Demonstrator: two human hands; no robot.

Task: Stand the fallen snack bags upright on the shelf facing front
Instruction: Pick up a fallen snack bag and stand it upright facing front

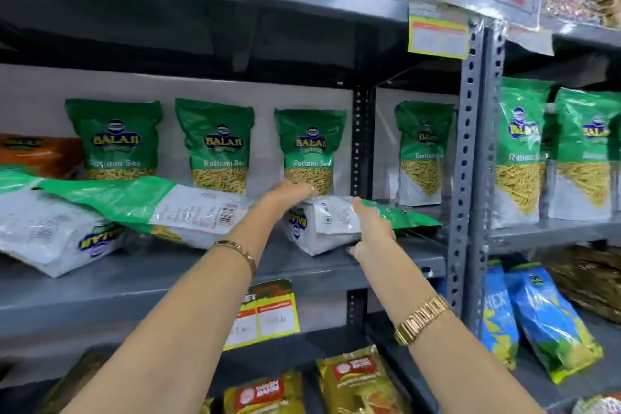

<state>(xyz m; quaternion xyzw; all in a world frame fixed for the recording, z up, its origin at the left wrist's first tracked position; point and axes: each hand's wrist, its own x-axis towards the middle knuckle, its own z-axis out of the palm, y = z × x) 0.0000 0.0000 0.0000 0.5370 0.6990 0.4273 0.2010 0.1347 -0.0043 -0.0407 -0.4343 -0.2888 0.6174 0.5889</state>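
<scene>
A green and white snack bag [331,223] lies on its side on the grey shelf [168,282], near the shelf's right end. My left hand [289,193] rests on its top left edge and my right hand [371,228] grips its right side; both hold it. Two more fallen bags lie to the left: one [161,208] tilted in the middle, another [50,235] at the far left. Behind them, three green Ratlami Sev bags [215,144] stand upright facing front against the back wall.
A fourth upright green bag [421,151] stands past the black upright post [361,138]. A perforated grey post [470,158] separates the neighbouring rack with more green bags [521,151]. Blue bags [544,319] and yellow packs [356,380] fill the lower shelves. A price label [265,312] hangs on the shelf edge.
</scene>
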